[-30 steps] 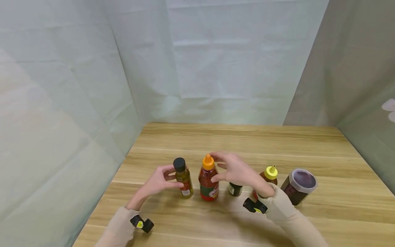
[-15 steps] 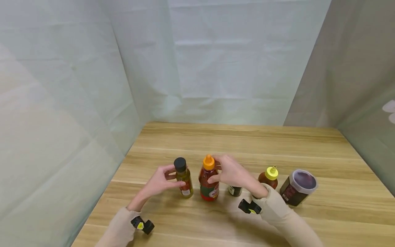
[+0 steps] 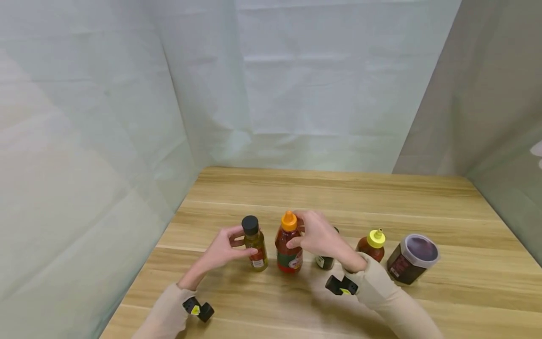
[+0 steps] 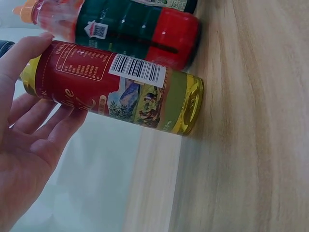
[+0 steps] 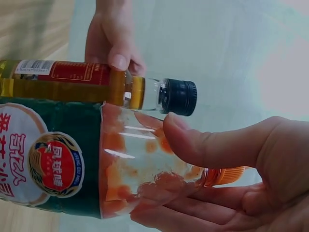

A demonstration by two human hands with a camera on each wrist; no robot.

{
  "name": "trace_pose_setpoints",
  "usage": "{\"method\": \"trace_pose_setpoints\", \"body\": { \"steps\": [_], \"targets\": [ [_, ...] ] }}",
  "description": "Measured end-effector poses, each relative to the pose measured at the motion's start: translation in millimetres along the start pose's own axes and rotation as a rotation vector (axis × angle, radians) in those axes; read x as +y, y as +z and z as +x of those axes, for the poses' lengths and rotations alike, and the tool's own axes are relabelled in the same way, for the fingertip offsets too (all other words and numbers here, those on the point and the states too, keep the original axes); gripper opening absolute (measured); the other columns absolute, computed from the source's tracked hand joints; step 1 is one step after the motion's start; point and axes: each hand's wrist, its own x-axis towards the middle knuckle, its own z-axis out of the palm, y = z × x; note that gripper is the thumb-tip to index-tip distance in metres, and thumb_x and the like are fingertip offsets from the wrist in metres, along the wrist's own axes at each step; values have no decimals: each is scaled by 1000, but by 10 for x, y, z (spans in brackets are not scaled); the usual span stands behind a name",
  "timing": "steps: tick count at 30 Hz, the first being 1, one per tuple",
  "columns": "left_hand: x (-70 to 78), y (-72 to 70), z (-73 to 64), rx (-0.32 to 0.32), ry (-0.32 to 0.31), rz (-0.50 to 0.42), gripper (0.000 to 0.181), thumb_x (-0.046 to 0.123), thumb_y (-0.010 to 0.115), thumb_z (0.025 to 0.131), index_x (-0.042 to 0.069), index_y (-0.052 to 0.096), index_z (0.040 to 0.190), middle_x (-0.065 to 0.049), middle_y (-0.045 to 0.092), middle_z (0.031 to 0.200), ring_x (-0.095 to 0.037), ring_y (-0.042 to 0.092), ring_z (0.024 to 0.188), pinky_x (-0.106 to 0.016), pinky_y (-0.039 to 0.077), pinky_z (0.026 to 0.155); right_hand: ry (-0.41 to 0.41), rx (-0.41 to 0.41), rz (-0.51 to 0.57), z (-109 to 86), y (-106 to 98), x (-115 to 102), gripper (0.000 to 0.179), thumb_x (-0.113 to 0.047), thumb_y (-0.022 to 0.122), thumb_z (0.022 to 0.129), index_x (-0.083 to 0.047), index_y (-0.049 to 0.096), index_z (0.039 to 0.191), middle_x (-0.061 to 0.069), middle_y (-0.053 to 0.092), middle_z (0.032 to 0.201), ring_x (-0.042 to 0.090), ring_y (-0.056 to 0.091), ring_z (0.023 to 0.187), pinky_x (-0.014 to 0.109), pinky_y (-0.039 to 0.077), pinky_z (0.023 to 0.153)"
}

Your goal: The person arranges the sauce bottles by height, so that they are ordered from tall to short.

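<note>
My left hand grips a small olive oil bottle with a black cap, thumb on the near side and fingers behind it. The bottle stands upright on the wooden table, its red label and barcode showing in the left wrist view. Just to its right is a ketchup squeeze bottle with an orange cap and green label, also upright. My right hand holds this bottle around its upper part, the thumb on the near side and fingers behind. In the head view the fingertips behind both bottles are mostly hidden.
Right of the ketchup stands a dark-capped bottle, partly hidden by my right hand. Beyond my right forearm are a red-brown squeeze bottle with a yellow cap and a dark jar with a translucent lid. Pale cloth hangs behind the wooden table.
My right hand has come down and closed in around the ketchup bottle, its thumb shifting left across the front. My left hand keeps its hold on the olive oil bottle. Both bottles stay standing.
</note>
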Motion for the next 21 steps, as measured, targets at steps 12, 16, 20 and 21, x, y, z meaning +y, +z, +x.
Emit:
{"method": "trace_pose_setpoints", "body": {
  "steps": [12,16,20,21],
  "targets": [
    [58,10,23,12,-1,0,48,6,76,82,-2,59,125,-21,63,124,-1,62,108,-34,53,98,7,75,11,193,-236,-117,36,-9,81,77,-6,66,110,9,72,107,26,69,101,43,58,88],
    [58,12,35,12,-11,5,49,8,76,82,-2,59,126,-21,63,125,0,62,108,-34,53,98,30,114,-35,281,-302,-165,36,-12,81,77,-5,67,109,10,73,106,27,70,100,43,58,86],
    [62,7,43,19,-26,13,49,10,77,82,-1,59,126,-21,63,124,0,61,108,-34,53,98,42,141,-84,378,-345,-204,35,-15,81,78,-5,68,109,10,74,105,27,69,98,42,58,85],
    [62,6,43,21,-28,13,49,10,77,82,0,59,126,-20,63,124,0,61,108,-34,53,98,45,144,-93,403,-353,-214,35,-16,81,78,-6,68,109,10,74,104,27,69,97,42,58,84]
  ]
}}
